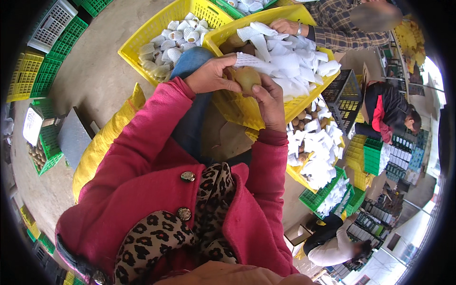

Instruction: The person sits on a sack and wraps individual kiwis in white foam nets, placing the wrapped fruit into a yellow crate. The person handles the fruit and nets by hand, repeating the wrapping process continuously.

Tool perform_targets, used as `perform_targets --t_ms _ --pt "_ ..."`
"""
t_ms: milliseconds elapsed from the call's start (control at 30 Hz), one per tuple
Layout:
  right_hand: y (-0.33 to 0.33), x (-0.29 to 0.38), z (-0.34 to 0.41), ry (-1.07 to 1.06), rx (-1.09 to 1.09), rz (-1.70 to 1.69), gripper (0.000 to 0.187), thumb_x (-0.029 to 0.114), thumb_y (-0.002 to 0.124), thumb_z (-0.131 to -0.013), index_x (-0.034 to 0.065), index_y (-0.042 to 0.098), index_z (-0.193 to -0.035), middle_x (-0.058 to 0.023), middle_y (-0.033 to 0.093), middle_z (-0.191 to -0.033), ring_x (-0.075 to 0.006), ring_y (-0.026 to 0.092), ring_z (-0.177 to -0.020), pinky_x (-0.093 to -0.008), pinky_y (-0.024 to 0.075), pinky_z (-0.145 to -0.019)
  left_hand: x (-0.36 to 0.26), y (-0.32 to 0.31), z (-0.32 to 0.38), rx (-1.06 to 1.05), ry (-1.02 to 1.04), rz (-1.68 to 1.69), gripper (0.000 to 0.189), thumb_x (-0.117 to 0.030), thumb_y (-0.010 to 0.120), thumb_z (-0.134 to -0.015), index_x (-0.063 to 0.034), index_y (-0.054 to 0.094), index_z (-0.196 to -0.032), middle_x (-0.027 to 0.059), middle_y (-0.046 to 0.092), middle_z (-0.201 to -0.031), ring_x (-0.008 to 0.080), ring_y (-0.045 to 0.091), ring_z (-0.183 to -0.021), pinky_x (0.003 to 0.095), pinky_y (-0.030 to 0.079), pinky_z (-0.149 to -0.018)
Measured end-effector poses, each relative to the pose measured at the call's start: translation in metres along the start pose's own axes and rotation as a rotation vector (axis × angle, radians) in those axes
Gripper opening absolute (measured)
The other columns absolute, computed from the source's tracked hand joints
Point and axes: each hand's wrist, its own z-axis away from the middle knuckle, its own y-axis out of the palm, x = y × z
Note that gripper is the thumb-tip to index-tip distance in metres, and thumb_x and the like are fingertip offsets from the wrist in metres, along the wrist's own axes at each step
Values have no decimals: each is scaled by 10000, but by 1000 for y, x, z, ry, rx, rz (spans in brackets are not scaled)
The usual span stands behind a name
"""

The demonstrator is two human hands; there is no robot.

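A brown kiwifruit (pixel 248 80) is gripped in my right hand (pixel 272 101), thumb across its near side. My left hand (pixel 213 74) meets it from the other side, the thumb tip close against the fruit. A white foam net sleeve (pixel 254 61) stretches from my left fingers towards the right, just above the kiwifruit. How far those fingers reach into the sleeve is hidden. Beneath both hands stands a tilted yellow plastic crate (pixel 238 110), holding a heap of flat white foam sleeves (pixel 285 58) and some bare kiwifruit (pixel 233 42).
Sleeved fruit (pixel 174 44) fills a second yellow crate (pixel 133 39) at the left. A co-worker's hand (pixel 285 26) reaches into the shared crate. More foam sleeves (pixel 317 149) and fruit lie at the right. A yellow woven sack (pixel 103 153) lies beside my left arm.
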Motion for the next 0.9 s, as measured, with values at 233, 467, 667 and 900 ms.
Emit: perform_targets --t_ms 233,467,667,900 --pt "-9 5 29 165 -160 234 380 256 662 -908 -42 623 -1141 -87 668 -937 -161 622 -838 -280 503 -772 -18 12 27 120 -173 -46 651 -117 892 -680 -25 553 -1228 33 622 -1091 110 582 -964 286 485 -825" --pt "-3 -12 45 -48 70 111 461 337 610 -957 -24 577 -1242 -112 597 -1205 -212 551 -1130 -335 445 -954 -35 31 55 249 -289 610 857 -69 902 -624 -29 477 -1367 55 589 -1287 163 552 -1194 345 436 -1040" --pt "30 -27 53 -75 -76 -351 336 155 732 -867 -18 603 -1123 -55 646 -1084 -169 608 -966 -298 493 -841 -55 29 72 -12 -305 480 788 -118 925 -612 -44 526 -1288 51 591 -1244 168 550 -1176 352 436 -1032" --pt "77 -29 35 -698 -331 773 239 22 754 -743 82 523 -737 -94 527 -718 -290 553 -614 -353 432 -536 -54 24 60 -588 193 -593 585 -11 854 -537 -81 646 -1080 80 632 -1009 262 579 -944 339 468 -875"
